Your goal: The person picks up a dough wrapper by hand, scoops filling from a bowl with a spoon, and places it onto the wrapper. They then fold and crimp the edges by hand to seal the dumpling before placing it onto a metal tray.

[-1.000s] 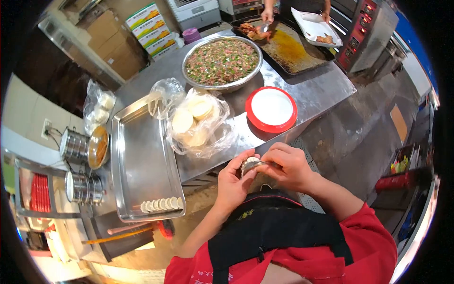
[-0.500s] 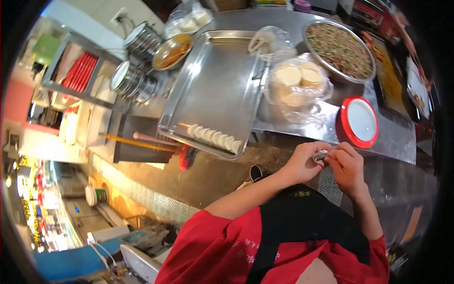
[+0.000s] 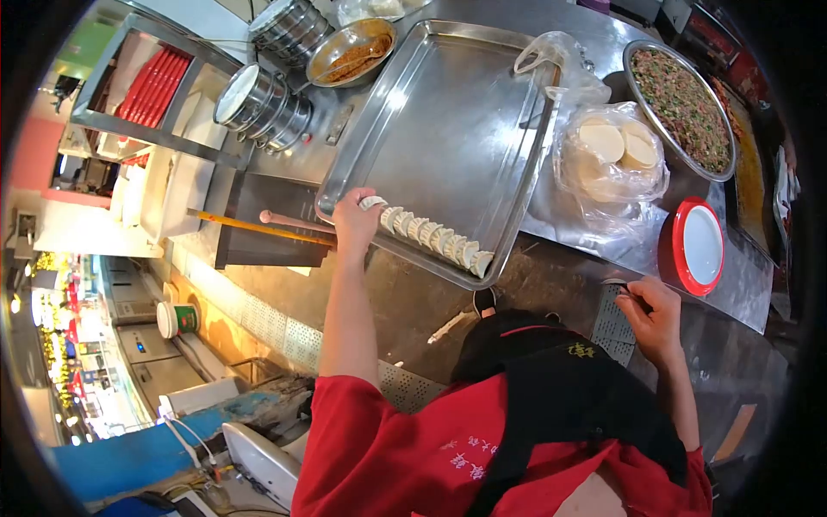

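Observation:
My left hand [image 3: 354, 222] is at the near left corner of the large metal tray [image 3: 448, 112], its fingers pinched on a white dumpling [image 3: 373, 203]. That dumpling is at the left end of a row of pleated dumplings [image 3: 435, 238] lying along the tray's near edge. My right hand [image 3: 652, 317] hangs in front of the table, below the red-rimmed bowl [image 3: 692, 246], its fingers closed round a thin dark tool [image 3: 616, 283]. Round dough wrappers [image 3: 613, 146] lie in a clear plastic bag right of the tray.
A large bowl of chopped filling [image 3: 680, 108] stands at the right. Behind the tray's left side are a bowl of brown paste [image 3: 351, 57] and stacked metal tins [image 3: 263, 108]. A yellow stick [image 3: 263, 228] and a pink one [image 3: 297, 222] jut out left of the tray.
My left hand has left my right hand and moved left to the tray with a dumpling. My right hand stays near the table's front with the tool. The view has shifted.

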Demonstrator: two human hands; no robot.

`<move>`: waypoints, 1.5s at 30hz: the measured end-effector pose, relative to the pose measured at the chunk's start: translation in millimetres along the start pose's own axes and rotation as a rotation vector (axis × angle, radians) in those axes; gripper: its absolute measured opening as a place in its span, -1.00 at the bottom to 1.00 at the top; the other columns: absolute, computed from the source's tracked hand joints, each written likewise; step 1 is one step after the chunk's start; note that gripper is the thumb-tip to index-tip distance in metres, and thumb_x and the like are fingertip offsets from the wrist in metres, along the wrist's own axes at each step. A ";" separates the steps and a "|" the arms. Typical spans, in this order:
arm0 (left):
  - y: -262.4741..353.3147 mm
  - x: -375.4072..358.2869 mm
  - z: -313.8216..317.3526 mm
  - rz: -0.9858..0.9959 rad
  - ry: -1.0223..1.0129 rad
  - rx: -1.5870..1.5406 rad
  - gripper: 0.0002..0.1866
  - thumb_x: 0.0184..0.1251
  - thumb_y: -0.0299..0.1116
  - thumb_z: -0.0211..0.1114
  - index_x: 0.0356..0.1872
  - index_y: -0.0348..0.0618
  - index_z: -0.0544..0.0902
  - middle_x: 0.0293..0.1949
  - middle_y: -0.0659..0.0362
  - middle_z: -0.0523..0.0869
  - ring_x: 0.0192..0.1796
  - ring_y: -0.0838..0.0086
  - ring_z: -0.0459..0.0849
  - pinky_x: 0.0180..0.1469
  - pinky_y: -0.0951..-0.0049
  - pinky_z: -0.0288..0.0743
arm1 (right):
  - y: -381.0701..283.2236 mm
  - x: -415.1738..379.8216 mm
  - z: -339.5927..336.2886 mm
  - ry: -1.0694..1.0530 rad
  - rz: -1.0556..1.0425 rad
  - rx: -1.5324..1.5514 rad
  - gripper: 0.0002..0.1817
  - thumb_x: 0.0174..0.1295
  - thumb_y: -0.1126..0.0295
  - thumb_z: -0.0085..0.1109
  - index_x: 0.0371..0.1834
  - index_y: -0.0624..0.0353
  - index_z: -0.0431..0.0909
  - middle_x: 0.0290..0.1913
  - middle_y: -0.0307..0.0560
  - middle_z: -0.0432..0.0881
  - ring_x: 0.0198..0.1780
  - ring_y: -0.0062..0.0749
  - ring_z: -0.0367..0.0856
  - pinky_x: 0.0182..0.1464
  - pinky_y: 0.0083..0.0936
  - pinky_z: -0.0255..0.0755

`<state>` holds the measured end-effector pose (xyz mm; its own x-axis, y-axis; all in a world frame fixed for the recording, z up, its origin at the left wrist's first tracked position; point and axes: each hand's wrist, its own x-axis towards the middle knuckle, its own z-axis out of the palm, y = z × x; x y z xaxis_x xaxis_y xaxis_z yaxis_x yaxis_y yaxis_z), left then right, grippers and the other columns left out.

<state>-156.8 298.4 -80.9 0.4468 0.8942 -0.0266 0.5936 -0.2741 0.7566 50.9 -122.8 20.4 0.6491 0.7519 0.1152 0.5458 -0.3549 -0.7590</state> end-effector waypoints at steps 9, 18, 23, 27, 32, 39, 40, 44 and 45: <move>-38.2 20.3 10.9 0.187 -0.092 0.326 -0.70 0.07 -0.48 0.33 -0.12 -0.27 0.66 -0.21 -0.07 0.72 -0.13 0.15 0.70 -0.04 0.31 0.53 | -7.9 17.7 16.8 0.023 0.101 -0.035 -0.90 0.06 0.56 0.27 -0.40 0.34 0.54 -0.51 -0.07 0.49 -0.49 -0.40 0.44 -0.38 -0.53 0.32; -25.1 25.1 -10.4 0.066 -0.423 0.311 -0.68 0.14 -0.57 0.09 -0.08 -0.21 0.67 -0.16 -0.10 0.70 -0.07 0.12 0.68 0.01 0.30 0.50 | -14.4 27.2 25.9 0.032 0.187 -0.048 -0.89 0.10 0.57 0.26 -0.39 0.38 0.51 -0.50 -0.15 0.48 -0.45 -0.54 0.42 -0.36 -0.61 0.29; -31.0 45.4 -9.0 -0.018 -0.500 0.271 -0.70 0.16 -0.52 0.09 -0.11 -0.22 0.68 -0.17 -0.05 0.72 -0.09 0.18 0.70 -0.01 0.35 0.50 | -17.3 34.6 29.0 0.039 0.181 -0.089 -0.87 0.08 0.52 0.30 -0.37 0.35 0.55 -0.49 -0.05 0.53 -0.45 -0.39 0.50 -0.36 -0.52 0.35; -15.3 44.0 -13.9 -0.008 -0.535 0.285 -0.73 0.14 -0.36 0.18 -0.14 -0.17 0.69 -0.18 -0.02 0.72 -0.09 0.20 0.70 -0.04 0.36 0.50 | -17.1 42.1 30.5 0.048 0.187 -0.136 -0.87 0.09 0.48 0.29 -0.38 0.32 0.57 -0.49 -0.02 0.54 -0.46 -0.34 0.51 -0.37 -0.46 0.36; -50.9 53.2 -5.6 0.144 -0.523 0.283 -0.70 0.03 -0.45 0.22 -0.16 -0.17 0.69 -0.27 -0.01 0.72 -0.16 0.23 0.70 -0.08 0.33 0.51 | 14.0 60.3 9.8 0.039 0.296 -0.200 -0.81 0.07 0.39 0.30 -0.46 0.32 0.57 -0.54 0.03 0.51 -0.50 -0.24 0.49 -0.42 -0.38 0.33; 18.0 23.3 -9.9 0.147 -0.141 0.148 -0.74 0.21 -0.50 0.22 -0.07 -0.26 0.64 -0.20 0.01 0.70 -0.17 0.33 0.68 -0.07 0.40 0.53 | 74.4 137.9 -25.6 0.260 0.157 -0.207 -0.85 0.03 0.39 0.29 -0.44 0.27 0.61 -0.45 0.07 0.59 -0.40 -0.09 0.60 -0.37 -0.30 0.43; 30.9 18.0 -8.1 0.138 -0.083 0.137 -0.75 0.24 -0.50 0.23 -0.06 -0.27 0.64 -0.19 0.02 0.70 -0.16 0.36 0.68 -0.07 0.42 0.53 | 83.7 149.4 -26.2 0.288 0.048 -0.197 -0.87 0.02 0.41 0.28 -0.43 0.25 0.62 -0.42 0.06 0.60 -0.37 -0.06 0.61 -0.33 -0.27 0.45; 110.5 -11.2 34.4 0.193 -0.155 0.009 -0.74 0.24 -0.47 0.26 -0.05 -0.27 0.63 -0.18 0.08 0.70 -0.16 0.45 0.66 -0.07 0.47 0.54 | 89.6 174.9 -14.3 -0.038 -0.116 -0.192 -0.84 0.02 0.47 0.17 -0.29 0.17 0.60 -0.21 0.02 0.58 -0.20 -0.04 0.62 -0.19 -0.19 0.49; 132.4 -21.5 49.5 0.215 -0.185 -0.021 -0.74 0.25 -0.46 0.25 -0.04 -0.27 0.63 -0.17 0.09 0.70 -0.15 0.48 0.66 -0.07 0.48 0.54 | 95.1 181.6 -9.8 -0.103 -0.197 -0.298 -0.88 0.01 0.46 0.18 -0.35 0.14 0.59 -0.27 -0.04 0.55 -0.26 -0.07 0.61 -0.24 -0.22 0.49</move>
<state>-54.7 225.3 -12.5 0.6765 0.7362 0.0183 0.4590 -0.4409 0.7713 225.9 -25.4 -24.6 0.4680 0.8685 0.1636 0.7951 -0.3330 -0.5069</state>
